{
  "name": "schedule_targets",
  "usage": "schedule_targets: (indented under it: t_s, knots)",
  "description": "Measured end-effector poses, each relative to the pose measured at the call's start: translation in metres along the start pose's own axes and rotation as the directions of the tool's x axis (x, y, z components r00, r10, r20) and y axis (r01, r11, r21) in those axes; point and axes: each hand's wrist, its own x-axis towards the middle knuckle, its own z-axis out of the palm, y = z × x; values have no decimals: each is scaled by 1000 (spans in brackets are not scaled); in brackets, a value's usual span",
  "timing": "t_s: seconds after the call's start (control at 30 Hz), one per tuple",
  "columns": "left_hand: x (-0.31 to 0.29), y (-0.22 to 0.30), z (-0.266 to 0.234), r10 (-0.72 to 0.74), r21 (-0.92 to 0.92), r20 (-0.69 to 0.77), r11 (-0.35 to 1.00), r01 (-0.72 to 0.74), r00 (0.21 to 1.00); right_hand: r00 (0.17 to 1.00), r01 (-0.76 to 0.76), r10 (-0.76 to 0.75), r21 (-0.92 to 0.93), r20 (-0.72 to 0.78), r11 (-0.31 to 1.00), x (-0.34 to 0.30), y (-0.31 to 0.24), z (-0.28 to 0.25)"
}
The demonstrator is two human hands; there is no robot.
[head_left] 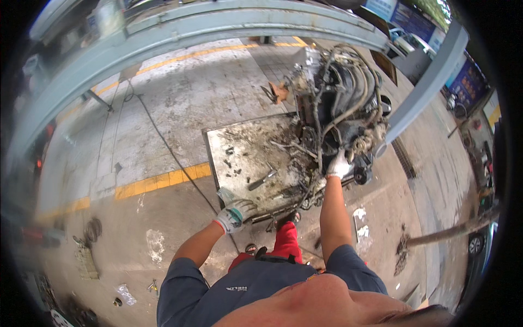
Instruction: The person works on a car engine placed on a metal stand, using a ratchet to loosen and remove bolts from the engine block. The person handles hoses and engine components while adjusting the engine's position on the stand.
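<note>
A greasy engine (348, 98) with hoses and a wiring harness stands on the right part of a dirty metal-topped work table (220, 163). My left hand (239, 213), in a white and green work glove, rests at the table's near left corner with its fingers stretched over the top. My right hand (339, 165), also gloved, reaches to the near lower side of the engine and touches it; its fingertips are partly hidden among the parts. Between my hands lies a hand tool (262, 180) with a dark handle and metal end. Several small dark pieces (229, 162) lie left of it.
Grey steel beams (239, 32) cross the far side, and a slanted post (427, 82) rises right of the engine. A dark cable (163, 139) runs over the floor to the table. An orange-brown piece (279, 92) lies beyond the table, and a pole (452, 229) at the right.
</note>
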Motion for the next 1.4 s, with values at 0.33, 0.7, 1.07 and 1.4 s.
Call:
schedule_targets:
  t_s: [0.33,0.7,1.07,1.4]
  knots:
    - [-8,-3,-3,-11,-25,-45,1000,10,999,986,107,-101,-40,131,993,-3,2,12]
    - [-15,-9,14,-24,42,-80,999,27,997,994,107,-91,-353,63,929,-4,-9,11]
    - [-23,-4,13,-54,-58,-153,997,45,987,963,264,-214,-425,162,866,10,-21,19]
    - [-24,-14,49,-27,60,-256,997,44,966,865,487,-361,-412,348,770,19,-16,30]
